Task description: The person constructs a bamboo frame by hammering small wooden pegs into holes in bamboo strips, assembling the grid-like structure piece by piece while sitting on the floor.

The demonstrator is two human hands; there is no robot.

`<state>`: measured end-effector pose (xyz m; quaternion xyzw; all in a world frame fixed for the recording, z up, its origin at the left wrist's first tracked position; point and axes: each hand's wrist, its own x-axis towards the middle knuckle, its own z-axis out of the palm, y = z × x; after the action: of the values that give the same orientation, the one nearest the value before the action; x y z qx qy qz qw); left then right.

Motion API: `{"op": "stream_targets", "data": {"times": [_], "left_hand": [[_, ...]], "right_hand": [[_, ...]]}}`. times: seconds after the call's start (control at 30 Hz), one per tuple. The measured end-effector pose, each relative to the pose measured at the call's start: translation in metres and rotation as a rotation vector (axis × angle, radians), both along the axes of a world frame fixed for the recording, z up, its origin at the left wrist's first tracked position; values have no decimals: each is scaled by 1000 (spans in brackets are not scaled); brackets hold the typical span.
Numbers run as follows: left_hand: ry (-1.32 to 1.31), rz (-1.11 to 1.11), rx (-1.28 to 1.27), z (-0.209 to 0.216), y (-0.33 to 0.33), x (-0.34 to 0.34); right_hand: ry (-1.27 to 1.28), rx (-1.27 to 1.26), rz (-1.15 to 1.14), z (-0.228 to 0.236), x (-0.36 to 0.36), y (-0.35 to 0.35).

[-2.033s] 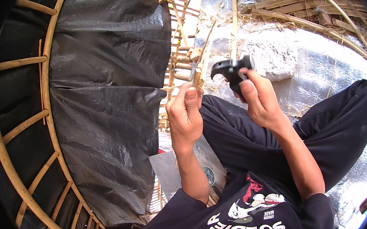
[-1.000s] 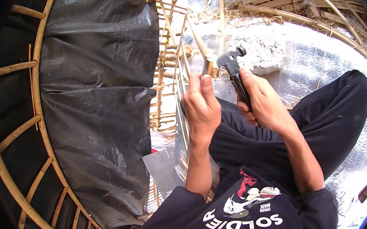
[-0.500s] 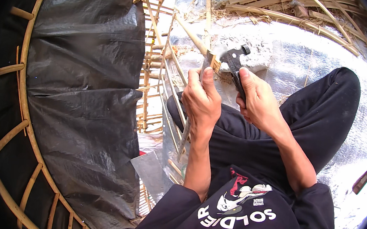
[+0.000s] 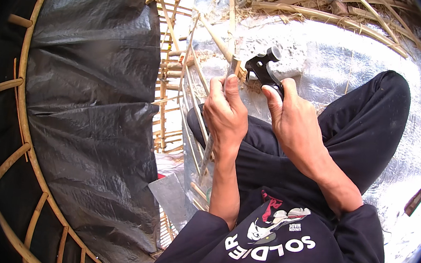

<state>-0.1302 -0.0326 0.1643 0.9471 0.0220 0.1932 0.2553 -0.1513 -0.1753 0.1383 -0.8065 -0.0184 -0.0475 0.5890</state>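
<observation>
My left hand [image 4: 226, 117] is closed around a narrow greyish strip [image 4: 234, 66], probably bamboo or wood, whose upper end stands out above my thumb. Its lower length runs down behind my wrist. My right hand [image 4: 298, 124] grips a black claw hammer [image 4: 262, 69] by the handle. The hammer's round face points up and to the right, and its claw side is toward the strip, with a small gap between them. Behind the strip's top, a pale bamboo pole [image 4: 215, 38] slants in from the upper left.
Black plastic sheeting [image 4: 89, 116] covers the left side, bordered by a curved bamboo frame [image 4: 25, 65]. Long split bamboo pieces [image 4: 325, 19] lie at the far side on silvery foil sheeting [image 4: 327, 56]. A flat grey plate [image 4: 172, 201] rests near my left elbow.
The hammer has turned in my right hand, its round face now showing more, and that hand has shifted slightly. My left hand keeps its hold on the strip; the whole view has moved a little.
</observation>
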Motion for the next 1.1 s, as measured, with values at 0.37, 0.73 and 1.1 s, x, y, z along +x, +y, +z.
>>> {"op": "stream_targets", "data": {"times": [0.37,0.73,1.1], "left_hand": [[65,-2,14,7,0,-4],[300,-154,-378,3,17,2],[233,-187,-422,0,14,-1]], "right_hand": [[-139,-284,-28,16,0,-15],[728,843,340,-5,13,-36],[1045,1304,620,-40,26,-40]]}}
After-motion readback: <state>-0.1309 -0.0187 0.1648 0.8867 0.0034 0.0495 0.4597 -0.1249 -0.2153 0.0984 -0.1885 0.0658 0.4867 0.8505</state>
